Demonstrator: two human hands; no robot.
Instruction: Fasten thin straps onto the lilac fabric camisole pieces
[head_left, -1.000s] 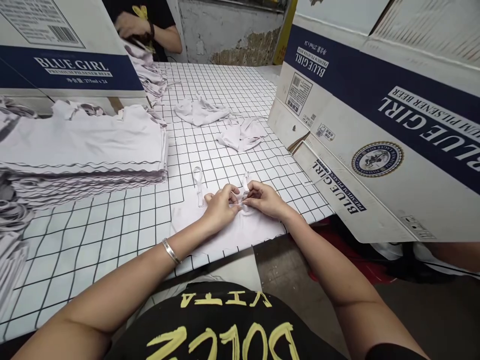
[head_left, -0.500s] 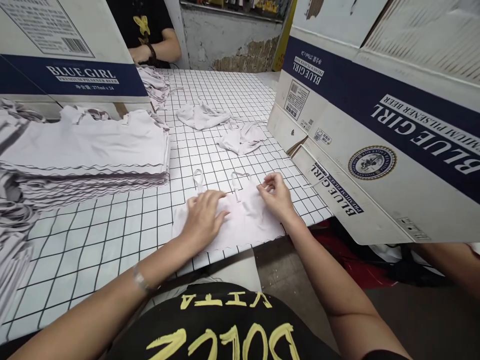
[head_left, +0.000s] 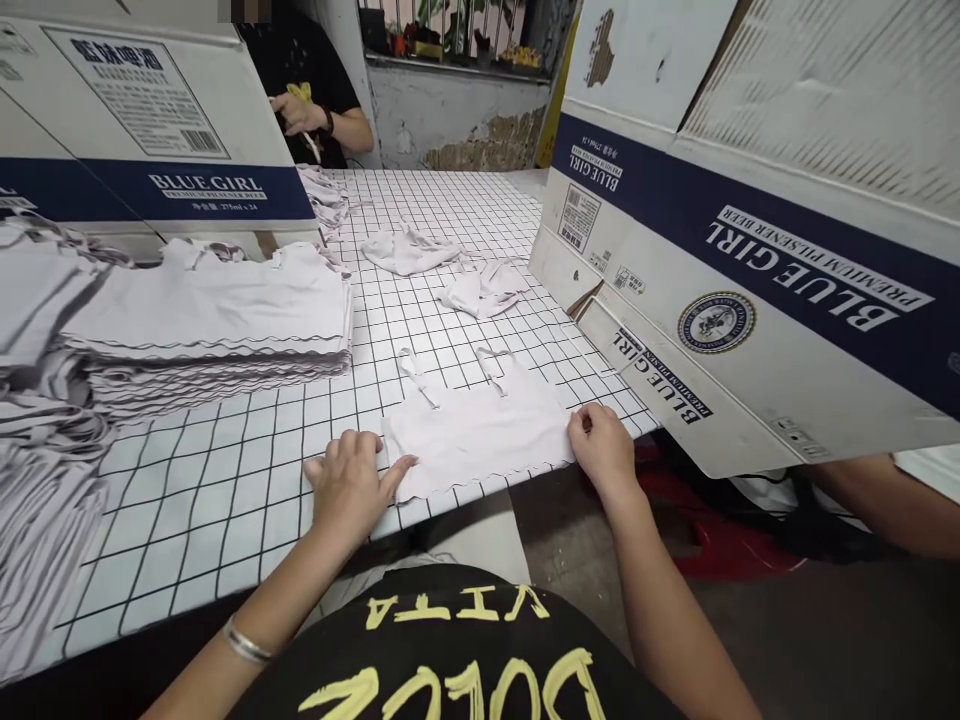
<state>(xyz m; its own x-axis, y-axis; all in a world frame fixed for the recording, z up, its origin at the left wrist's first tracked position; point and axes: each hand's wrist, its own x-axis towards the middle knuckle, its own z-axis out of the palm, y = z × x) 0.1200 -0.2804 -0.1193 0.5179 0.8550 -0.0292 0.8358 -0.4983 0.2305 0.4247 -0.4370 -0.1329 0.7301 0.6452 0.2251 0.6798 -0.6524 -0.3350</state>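
Note:
A pale camisole [head_left: 480,435] with two thin straps lies flat at the front edge of the grid-patterned table [head_left: 247,470]. At its left side is my left hand [head_left: 351,482], palm down with fingers spread, the thumb resting on the lower left corner. My right hand [head_left: 602,450] is at the garment's right edge, its fingers curled together; whether cloth is pinched in them is hidden. Behind the garment, two crumpled pale pieces [head_left: 409,250] [head_left: 484,288] lie on the table. A thick stack of folded pale garments [head_left: 217,305] is on the left.
One cardboard box [head_left: 150,190] stands behind the stack, and a large one [head_left: 720,250] rises on the right. A person [head_left: 319,90] is across the table, with a hand raised. Another person's arm [head_left: 885,500] shows at the right, near a red stool [head_left: 735,550].
My left hand has moved left off the garment's middle to its left side. My right hand has come down to the right edge and closed. The garment lies flatter, its straps laid differently.

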